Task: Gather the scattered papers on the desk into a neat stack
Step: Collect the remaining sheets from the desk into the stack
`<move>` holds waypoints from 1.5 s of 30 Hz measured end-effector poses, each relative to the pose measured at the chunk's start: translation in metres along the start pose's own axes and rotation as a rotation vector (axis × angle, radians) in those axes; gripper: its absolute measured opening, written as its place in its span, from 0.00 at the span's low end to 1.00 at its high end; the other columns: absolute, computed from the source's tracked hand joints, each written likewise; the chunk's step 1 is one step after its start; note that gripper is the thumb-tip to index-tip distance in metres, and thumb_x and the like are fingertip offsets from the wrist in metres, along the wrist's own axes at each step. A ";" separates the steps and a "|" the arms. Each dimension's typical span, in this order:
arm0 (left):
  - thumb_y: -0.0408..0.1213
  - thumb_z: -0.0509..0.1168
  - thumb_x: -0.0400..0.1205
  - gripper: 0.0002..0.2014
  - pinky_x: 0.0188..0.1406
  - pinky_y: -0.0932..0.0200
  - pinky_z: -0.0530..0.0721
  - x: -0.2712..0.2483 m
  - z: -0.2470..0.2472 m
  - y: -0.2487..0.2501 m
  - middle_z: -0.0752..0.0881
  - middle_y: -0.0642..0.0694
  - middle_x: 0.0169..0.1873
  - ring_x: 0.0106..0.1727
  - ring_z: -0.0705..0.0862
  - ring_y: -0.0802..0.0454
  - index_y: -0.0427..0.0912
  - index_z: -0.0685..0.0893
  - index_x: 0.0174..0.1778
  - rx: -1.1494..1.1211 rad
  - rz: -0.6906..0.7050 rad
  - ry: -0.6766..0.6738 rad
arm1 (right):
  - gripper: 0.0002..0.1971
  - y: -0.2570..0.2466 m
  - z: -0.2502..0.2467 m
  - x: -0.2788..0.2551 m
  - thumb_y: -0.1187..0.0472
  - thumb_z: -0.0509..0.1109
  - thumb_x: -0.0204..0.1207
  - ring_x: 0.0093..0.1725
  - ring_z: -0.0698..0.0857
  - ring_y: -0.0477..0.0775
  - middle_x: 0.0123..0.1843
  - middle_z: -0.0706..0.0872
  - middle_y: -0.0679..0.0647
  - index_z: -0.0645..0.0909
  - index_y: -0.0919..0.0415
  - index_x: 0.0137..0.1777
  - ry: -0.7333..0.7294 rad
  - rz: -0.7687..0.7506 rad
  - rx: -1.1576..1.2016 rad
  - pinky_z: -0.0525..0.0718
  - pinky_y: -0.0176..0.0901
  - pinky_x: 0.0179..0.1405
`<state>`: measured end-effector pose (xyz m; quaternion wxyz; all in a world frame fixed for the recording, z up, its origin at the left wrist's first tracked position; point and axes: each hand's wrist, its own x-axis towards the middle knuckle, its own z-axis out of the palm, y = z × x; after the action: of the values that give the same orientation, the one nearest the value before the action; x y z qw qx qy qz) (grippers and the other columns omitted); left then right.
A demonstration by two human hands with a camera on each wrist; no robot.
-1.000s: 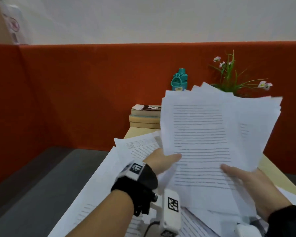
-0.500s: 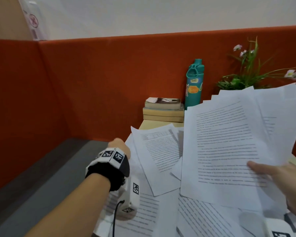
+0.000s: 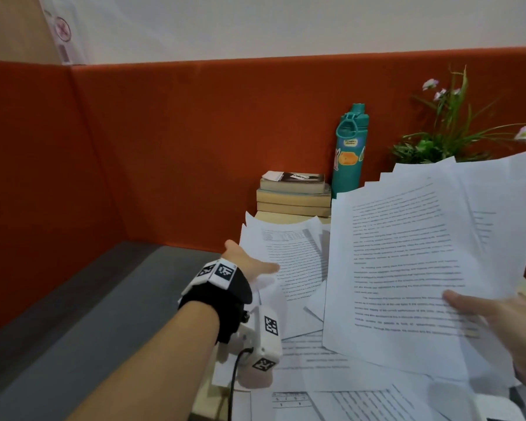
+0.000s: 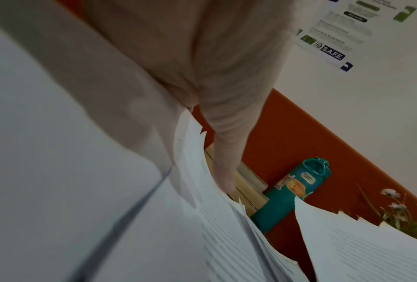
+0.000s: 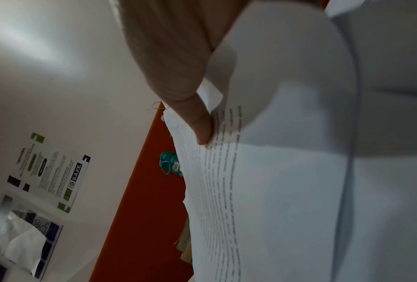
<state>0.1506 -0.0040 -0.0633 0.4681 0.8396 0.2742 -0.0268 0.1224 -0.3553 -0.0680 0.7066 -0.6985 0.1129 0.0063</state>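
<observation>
My right hand (image 3: 492,320) holds up a fanned bundle of printed papers (image 3: 422,253) over the desk's right side, with the thumb on the front sheet. The right wrist view shows that thumb (image 5: 200,124) pressed onto the bundle (image 5: 287,190). My left hand (image 3: 255,265) is at the desk's left edge and pinches a loose printed sheet (image 3: 295,262). In the left wrist view the thumb (image 4: 224,162) lies on top of the sheets (image 4: 202,219) and the fingers show as a shadow beneath. More loose papers (image 3: 331,378) lie overlapping on the desk.
A stack of books (image 3: 295,192), a teal water bottle (image 3: 348,153) and a flowering plant (image 3: 447,138) stand at the back of the desk, against the orange partition (image 3: 179,141). Left of the desk edge lies grey floor (image 3: 73,314).
My left hand let go of the bundle, moved left and took hold of a loose sheet on the desk. The bundle shifted right in my right hand.
</observation>
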 end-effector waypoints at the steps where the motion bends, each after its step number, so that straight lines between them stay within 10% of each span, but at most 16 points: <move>1: 0.43 0.82 0.62 0.49 0.64 0.45 0.82 0.001 0.005 -0.001 0.81 0.40 0.65 0.65 0.81 0.38 0.38 0.63 0.75 0.010 0.010 -0.005 | 0.25 0.000 0.000 0.001 0.65 0.78 0.57 0.39 0.94 0.71 0.43 0.95 0.65 0.85 0.65 0.57 0.006 -0.006 -0.008 0.87 0.58 0.45; 6: 0.34 0.75 0.56 0.25 0.54 0.40 0.89 0.012 0.015 -0.009 0.93 0.44 0.45 0.49 0.90 0.39 0.43 0.89 0.52 -0.304 0.116 0.035 | 0.15 0.003 -0.001 0.003 0.72 0.76 0.70 0.37 0.94 0.66 0.41 0.96 0.59 0.86 0.65 0.57 0.044 -0.016 0.019 0.86 0.59 0.52; 10: 0.35 0.77 0.52 0.27 0.60 0.39 0.86 0.011 0.022 -0.023 0.92 0.43 0.50 0.52 0.90 0.41 0.42 0.89 0.50 -0.340 0.176 -0.129 | 0.15 -0.001 0.005 -0.001 0.73 0.74 0.73 0.42 0.94 0.68 0.42 0.96 0.60 0.85 0.68 0.59 0.024 0.001 0.026 0.86 0.56 0.50; 16: 0.33 0.74 0.65 0.12 0.54 0.37 0.88 -0.012 -0.027 0.019 0.93 0.40 0.45 0.47 0.91 0.41 0.37 0.90 0.45 -0.290 0.320 0.071 | 0.30 -0.009 0.013 -0.006 0.66 0.83 0.55 0.43 0.94 0.68 0.47 0.95 0.61 0.85 0.68 0.61 0.027 -0.047 0.020 0.85 0.52 0.47; 19: 0.26 0.69 0.75 0.09 0.49 0.52 0.86 -0.039 -0.055 0.044 0.91 0.41 0.48 0.45 0.89 0.45 0.36 0.89 0.49 -0.341 0.441 0.143 | 0.19 -0.014 0.018 -0.010 0.72 0.75 0.74 0.50 0.91 0.66 0.54 0.92 0.64 0.83 0.70 0.65 0.022 -0.059 0.021 0.84 0.50 0.41; 24: 0.22 0.64 0.79 0.11 0.30 0.65 0.87 -0.076 -0.102 0.078 0.89 0.43 0.41 0.29 0.87 0.59 0.34 0.85 0.54 -0.462 0.648 0.218 | 0.17 -0.018 0.023 -0.014 0.73 0.74 0.75 0.53 0.90 0.69 0.55 0.92 0.65 0.83 0.70 0.65 0.057 -0.066 0.000 0.85 0.55 0.49; 28: 0.30 0.69 0.78 0.15 0.55 0.50 0.87 -0.079 -0.129 0.096 0.90 0.42 0.53 0.48 0.91 0.46 0.37 0.85 0.61 -0.563 0.641 0.218 | 0.15 -0.025 0.025 -0.019 0.73 0.72 0.77 0.53 0.90 0.69 0.55 0.92 0.66 0.85 0.71 0.63 0.040 -0.077 0.042 0.85 0.57 0.53; 33: 0.22 0.68 0.77 0.18 0.62 0.33 0.82 -0.064 -0.065 0.076 0.88 0.31 0.53 0.55 0.88 0.33 0.26 0.82 0.63 -0.543 0.362 -0.023 | 0.13 -0.032 0.033 -0.022 0.71 0.73 0.76 0.52 0.92 0.69 0.53 0.94 0.64 0.87 0.67 0.60 -0.022 -0.094 0.123 0.86 0.61 0.57; 42: 0.26 0.65 0.81 0.10 0.69 0.40 0.79 -0.057 0.021 0.044 0.86 0.39 0.62 0.64 0.85 0.38 0.46 0.82 0.52 -0.590 0.277 -0.319 | 0.13 -0.036 0.036 -0.033 0.72 0.67 0.77 0.55 0.93 0.64 0.59 0.93 0.63 0.89 0.65 0.58 -0.168 -0.232 0.083 0.84 0.65 0.64; 45: 0.23 0.66 0.79 0.16 0.69 0.38 0.79 -0.062 0.021 0.049 0.85 0.37 0.64 0.64 0.84 0.37 0.42 0.79 0.60 -0.569 0.328 -0.341 | 0.17 -0.037 0.033 -0.030 0.50 0.65 0.83 0.59 0.91 0.62 0.62 0.93 0.59 0.89 0.57 0.63 -0.173 -0.229 0.146 0.82 0.66 0.67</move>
<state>0.1262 -0.0681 -0.0185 0.7201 0.6919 0.0506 -0.0138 0.1044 -0.3190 -0.0262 0.7588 -0.6503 -0.0286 -0.0224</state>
